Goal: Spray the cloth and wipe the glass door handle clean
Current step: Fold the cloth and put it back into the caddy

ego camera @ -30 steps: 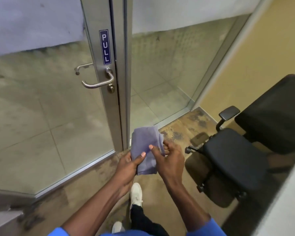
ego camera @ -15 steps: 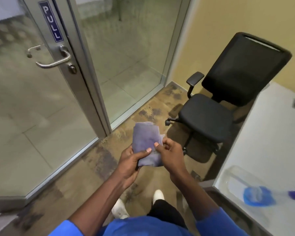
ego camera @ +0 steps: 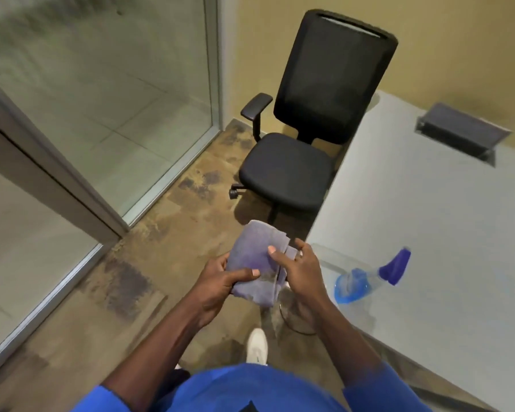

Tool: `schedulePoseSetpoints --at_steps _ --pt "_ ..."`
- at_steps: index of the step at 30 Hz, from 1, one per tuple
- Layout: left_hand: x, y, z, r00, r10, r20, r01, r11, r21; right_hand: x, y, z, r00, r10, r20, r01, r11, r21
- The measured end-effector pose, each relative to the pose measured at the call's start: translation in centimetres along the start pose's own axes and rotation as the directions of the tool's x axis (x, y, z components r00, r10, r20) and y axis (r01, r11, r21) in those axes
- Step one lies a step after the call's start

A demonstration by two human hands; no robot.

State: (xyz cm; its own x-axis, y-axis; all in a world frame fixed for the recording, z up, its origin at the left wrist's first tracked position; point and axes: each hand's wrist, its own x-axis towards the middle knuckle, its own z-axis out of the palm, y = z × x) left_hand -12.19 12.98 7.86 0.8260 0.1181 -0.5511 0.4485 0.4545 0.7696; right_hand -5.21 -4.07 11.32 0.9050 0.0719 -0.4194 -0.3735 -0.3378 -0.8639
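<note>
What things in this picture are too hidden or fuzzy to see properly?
Head view, the only one:
- Door handle: out of frame past the left edge; only part of the door frame shows.
- Spray bottle: motion-blurred on the table, so its label and fill level are unreadable.
- Cloth: partly covered by the left hand and right hand; wet or dry is unclear.
- Dark object at the table's far edge: too blurred to identify.

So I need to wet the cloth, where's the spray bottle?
The spray bottle lies on its side on the grey table, just right of the right hand.
</note>
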Motion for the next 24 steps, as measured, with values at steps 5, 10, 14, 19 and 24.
schedulePoseSetpoints --at_steps 5,10,14,19,24 --pt "2.8 -3.1 6.8 0.998 -0.058 0.028 0.054 0.993 0.106 2.0 2.6 -6.6 0.997 0.059 -0.043 -0.061 0.998 -0.029" --pt "4.1 -6.4 10.4 0.989 0.012 -0.145 0.039 0.939 0.342 4.5 4.1 -8.7 0.991 -0.07 -0.116 0.024 0.934 -0.357" --pt "4.6 -7.9 11.4 0.983 0.118 -0.138 -0.016 0.814 0.581 6.7 5.7 -8.9 0.985 -0.073 -0.154 -0.016 0.861 -0.509" --pt "5.4 -8.8 13.1 0.972 0.224 -0.07 -0.106 0.685 0.721 7.6 7.7 -8.3 0.98 -0.066 -0.186 -0.06 0.799 -0.599" --pt "6.3 -9.4 14.4 0.974 0.224 0.037 -0.157 0.545 0.824 8.6 9.5 -8.7 0.982 -0.061 -0.178 -0.097 0.646 -0.757"
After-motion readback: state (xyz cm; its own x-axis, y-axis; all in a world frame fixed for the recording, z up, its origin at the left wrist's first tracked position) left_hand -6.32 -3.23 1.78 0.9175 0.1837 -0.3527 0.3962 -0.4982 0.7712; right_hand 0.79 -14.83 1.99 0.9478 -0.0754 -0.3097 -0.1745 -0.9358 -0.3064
